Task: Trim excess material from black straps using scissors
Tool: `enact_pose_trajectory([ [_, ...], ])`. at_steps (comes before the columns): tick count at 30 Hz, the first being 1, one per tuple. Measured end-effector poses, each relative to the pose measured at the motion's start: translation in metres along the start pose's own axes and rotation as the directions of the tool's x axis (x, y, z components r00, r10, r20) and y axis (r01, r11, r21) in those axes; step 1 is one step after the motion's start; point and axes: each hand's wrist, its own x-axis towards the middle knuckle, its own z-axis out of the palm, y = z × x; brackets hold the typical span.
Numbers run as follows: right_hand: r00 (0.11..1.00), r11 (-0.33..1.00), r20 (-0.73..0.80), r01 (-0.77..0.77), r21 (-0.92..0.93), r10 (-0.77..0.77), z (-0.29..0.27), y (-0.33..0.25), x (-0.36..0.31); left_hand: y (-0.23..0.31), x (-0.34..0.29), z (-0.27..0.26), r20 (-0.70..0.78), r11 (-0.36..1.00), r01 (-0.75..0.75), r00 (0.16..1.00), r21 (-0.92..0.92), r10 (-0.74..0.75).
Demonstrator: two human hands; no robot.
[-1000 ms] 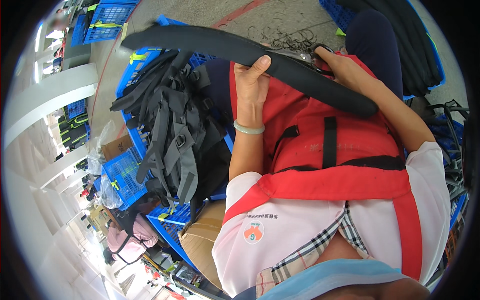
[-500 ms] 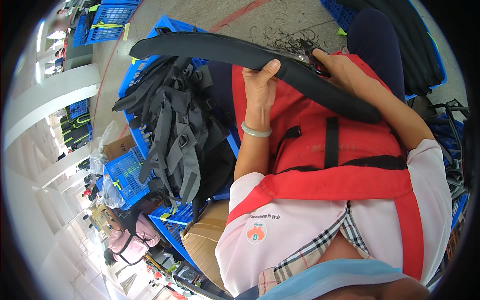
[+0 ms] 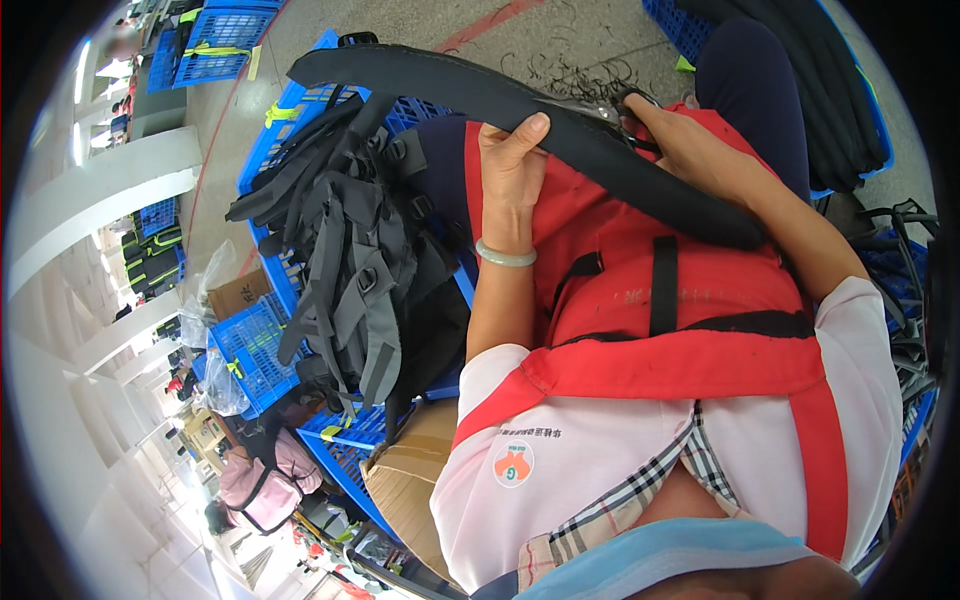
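Note:
A long, curved black padded strap (image 3: pixel 440 82), like a backpack shoulder strap, stretches across my lap. My left hand (image 3: pixel 512 165), with a pale bangle at the wrist, is closed on its middle, thumb on top and fingers hidden beneath. On the strap's far side my right hand (image 3: pixel 690 145) is wrapped round the dark handles of a pair of scissors (image 3: pixel 606 113). Their metal blades point left along the strap's far edge, partly hidden by it. Whether they touch the edge I cannot tell. The strap's right end rests on my red apron (image 3: pixel 620 280).
Left of my lap, a blue plastic crate (image 3: pixel 262 150) is heaped with dark grey straps with buckles (image 3: pixel 350 250). Another crate (image 3: pixel 870 150) of black padded pieces stands at the far right. Black thread scraps (image 3: pixel 585 75) litter the floor. A cardboard box (image 3: pixel 415 480) lies near my left side.
The strap's left end has shifted right and upward, showing more of the crate's rim. My left hand has moved slightly left and nearer me. The scissors have shifted only a little.

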Motion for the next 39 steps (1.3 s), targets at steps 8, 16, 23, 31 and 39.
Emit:
enact_pose_trajectory([
  [8,0.999,0.999,0.008,0.046,-0.013,-0.046,-0.004,-0.008,0.013,0.001,-0.003,0.001,0.027,1.0,-0.026,0.999,-0.008,0.026],
  [16,0.999,1.0,0.049,0.017,0.025,-0.019,0.004,0.002,0.015,0.001,-0.006,-0.001,-0.018,1.0,-0.016,1.0,-0.017,0.016],
  [23,1.0,1.0,-0.005,0.008,-0.026,-0.008,0.012,0.003,0.017,0.023,0.011,-0.011,-0.047,0.997,-0.076,0.996,0.0,0.076],
  [31,0.991,0.988,-0.037,0.126,-0.094,-0.13,0.007,-0.018,0.029,0.023,0.007,-0.008,0.01,0.996,-0.087,0.996,0.017,0.087],
  [39,0.995,0.995,0.021,0.096,-0.017,-0.096,0.012,-0.003,0.035,0.019,0.007,-0.01,-0.006,0.998,-0.064,0.998,0.021,0.065],
])
